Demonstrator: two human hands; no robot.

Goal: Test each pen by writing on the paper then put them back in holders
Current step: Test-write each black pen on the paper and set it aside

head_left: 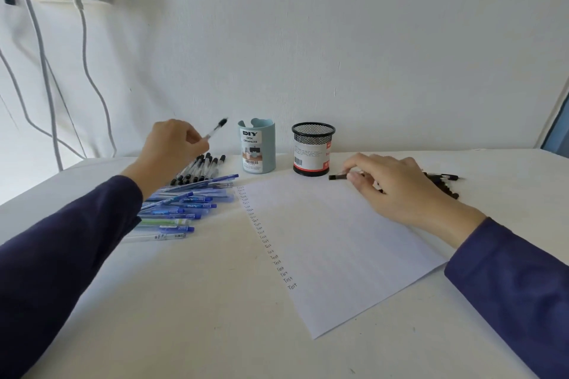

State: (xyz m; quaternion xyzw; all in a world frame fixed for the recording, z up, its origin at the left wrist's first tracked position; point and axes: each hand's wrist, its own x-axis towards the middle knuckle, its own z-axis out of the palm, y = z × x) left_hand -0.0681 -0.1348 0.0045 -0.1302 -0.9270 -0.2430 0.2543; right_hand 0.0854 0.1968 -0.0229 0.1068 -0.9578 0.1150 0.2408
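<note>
Sleeves nearest: left sleeve (61,240) lower left, right sleeve (517,280) lower right, both dark blue.

Step, judged: mid-testing. A column of "Test" words (268,243) runs down the left edge of the paper (338,240), and no pens stick out of either holder, so the put-back part looks not begun. Next move calls for either a pen tip brought down to bare paper beside the column, or the raised pen dropped into a holder. Can't tell which.

Left hand (172,144): fingers curled tight, thumb and forefinger pinching a clear pen (217,129) by the barrel. Its black end points up and right, blurred, in the air left of centre. It is near the blue holder (257,148) but apart from it. Under that hand is a row of black-capped pens (200,168), then a fan of blue pens (184,203) on the table (184,301).

Right hand (397,184): fingers narrow, thumb and fingertips pinching a dark pen (337,176). Only its left end shows, poking toward the mesh holder (312,149). The hand is low over the paper's upper right corner; resting on it or not, cannot tell. Behind it, right of frame, is a heap of black pens (443,183).

Both holders stand upright at centre, side by side, not touching. Cables (43,71) hang upper left.
</note>
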